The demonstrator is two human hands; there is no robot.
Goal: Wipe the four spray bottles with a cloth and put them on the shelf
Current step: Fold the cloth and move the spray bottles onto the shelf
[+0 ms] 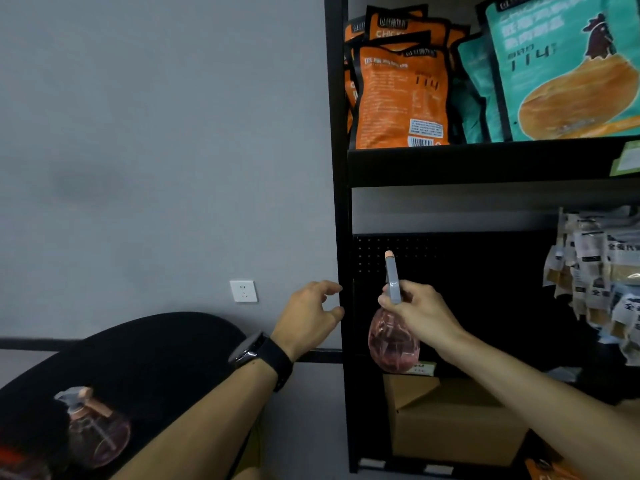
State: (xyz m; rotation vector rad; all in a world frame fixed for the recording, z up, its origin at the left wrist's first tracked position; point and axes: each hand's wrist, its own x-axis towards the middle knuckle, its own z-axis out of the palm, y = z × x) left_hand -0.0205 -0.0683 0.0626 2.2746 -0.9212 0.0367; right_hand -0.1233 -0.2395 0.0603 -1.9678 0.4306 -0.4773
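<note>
The right hand (417,311) has its grip curled round the grey neck of a round, see-through pink spray bottle (393,344), held before the dark black shelf (341,202), hiding its trigger. The left hand (308,318), at nine o'clock of it, hangs loose, holding nothing. Another bottle (95,427) looks blurry on the round black worktop (156,344).

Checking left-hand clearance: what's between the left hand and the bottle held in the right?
Head view: the shelf's black upright post stands between the left hand and the pink spray bottle gripped by the right hand; nothing else.
</note>
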